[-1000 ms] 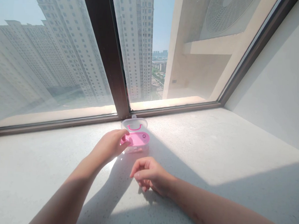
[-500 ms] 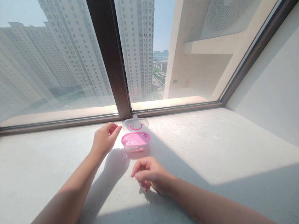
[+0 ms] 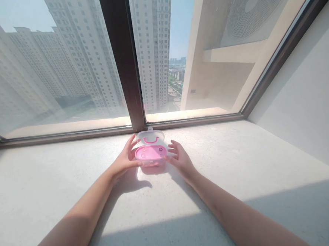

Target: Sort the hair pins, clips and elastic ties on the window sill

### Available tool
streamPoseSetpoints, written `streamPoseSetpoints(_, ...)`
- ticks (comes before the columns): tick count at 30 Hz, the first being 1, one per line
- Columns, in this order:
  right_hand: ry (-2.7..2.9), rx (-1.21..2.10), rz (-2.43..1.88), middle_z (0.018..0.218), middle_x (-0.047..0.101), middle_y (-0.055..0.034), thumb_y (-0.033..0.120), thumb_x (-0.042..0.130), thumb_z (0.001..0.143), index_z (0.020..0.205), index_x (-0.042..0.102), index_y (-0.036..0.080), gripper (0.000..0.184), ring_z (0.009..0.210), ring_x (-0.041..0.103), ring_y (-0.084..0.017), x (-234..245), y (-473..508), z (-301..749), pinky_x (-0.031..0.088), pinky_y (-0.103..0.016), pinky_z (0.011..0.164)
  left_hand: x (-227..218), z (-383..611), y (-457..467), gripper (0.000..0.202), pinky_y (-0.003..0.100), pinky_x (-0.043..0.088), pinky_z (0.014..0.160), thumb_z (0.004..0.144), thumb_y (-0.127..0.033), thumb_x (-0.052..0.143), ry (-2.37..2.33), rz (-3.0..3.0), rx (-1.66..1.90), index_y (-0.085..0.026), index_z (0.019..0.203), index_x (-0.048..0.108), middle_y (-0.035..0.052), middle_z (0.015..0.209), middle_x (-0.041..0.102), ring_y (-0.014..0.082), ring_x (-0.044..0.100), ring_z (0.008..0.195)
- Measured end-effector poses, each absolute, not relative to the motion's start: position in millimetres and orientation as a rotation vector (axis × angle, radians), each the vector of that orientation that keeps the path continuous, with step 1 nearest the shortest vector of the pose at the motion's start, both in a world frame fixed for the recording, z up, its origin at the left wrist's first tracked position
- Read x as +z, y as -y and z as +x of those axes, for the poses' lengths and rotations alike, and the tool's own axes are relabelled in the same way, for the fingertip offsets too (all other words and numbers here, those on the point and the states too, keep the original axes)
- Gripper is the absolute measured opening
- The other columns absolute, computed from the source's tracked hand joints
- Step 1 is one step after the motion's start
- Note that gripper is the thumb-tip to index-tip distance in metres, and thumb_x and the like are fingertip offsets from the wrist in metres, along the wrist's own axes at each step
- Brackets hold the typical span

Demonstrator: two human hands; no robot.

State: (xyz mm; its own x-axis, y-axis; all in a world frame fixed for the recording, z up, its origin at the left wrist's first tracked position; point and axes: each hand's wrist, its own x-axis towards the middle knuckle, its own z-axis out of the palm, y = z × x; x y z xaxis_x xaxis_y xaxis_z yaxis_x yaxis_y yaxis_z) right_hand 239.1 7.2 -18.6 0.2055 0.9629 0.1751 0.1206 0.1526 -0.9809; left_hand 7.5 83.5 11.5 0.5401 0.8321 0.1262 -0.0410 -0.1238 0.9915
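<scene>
A small oval plastic box [image 3: 151, 162] stands on the pale sill near the window post. Its clear lid [image 3: 158, 134] is tipped back toward the window and carries a pink handle [image 3: 150, 141]. Inside sits a pink tray [image 3: 151, 152] with a few small ring-like items, one of them dark [image 3: 160, 149]. My left hand [image 3: 127, 156] is spread around the left end, thumb by the front wall. At the right end is my right hand [image 3: 179, 157], fingers apart, its thumb at the rim. Whether either hand presses on the box I cannot tell.
A dark window frame [image 3: 121, 50] rises right behind the box, with glass on both sides. A white wall [image 3: 308, 87] bounds the sill [image 3: 220, 156] on the right. Sunlight and shadow patches cross the sill.
My right hand has moved up from in front of the box to its right end and its fingers have spread. My left hand has opened from a pinch and come round the left end.
</scene>
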Motion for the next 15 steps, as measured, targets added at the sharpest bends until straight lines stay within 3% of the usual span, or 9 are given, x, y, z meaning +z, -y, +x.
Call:
streamPoseSetpoints(4,1.374,0.944,-1.148,0.133,0.051,-0.0162,0.033,0.077,0.070,0.143,0.030,0.021,0.088,0.120,0.052,-0.029,-26,-7,238,0.041,-0.048,0.101,8,9,-82,0.125,0.049,0.049,0.096,0.054,-0.036,0.087,-0.685,1.541,0.824,-0.043,0.148,0.005,0.0129,0.157,0.012,0.0381,0.039,0.133)
streamPoseSetpoints(10,1.394,0.955,-1.025,0.129,0.058,-0.0158,0.024,0.069,0.078,0.144,0.030,0.018,0.076,0.117,0.057,-0.026,-27,-5,233,0.045,-0.044,0.099,5,10,-81,0.118,0.049,0.048,0.098,0.060,-0.029,0.084,-0.690,1.529,0.851,-0.037,0.150,0.008,0.0146,0.153,0.026,0.0363,0.046,0.128)
streamPoseSetpoints(15,1.366,0.936,-1.096,0.126,0.060,-0.0135,0.015,0.063,0.077,0.141,0.036,0.017,0.070,0.115,0.059,-0.024,-26,-7,233,0.047,-0.040,0.098,12,16,-72,0.115,0.048,0.047,0.099,0.057,-0.026,0.085,-0.655,1.488,0.882,-0.035,0.149,0.016,0.0142,0.153,0.027,0.0371,0.046,0.127)
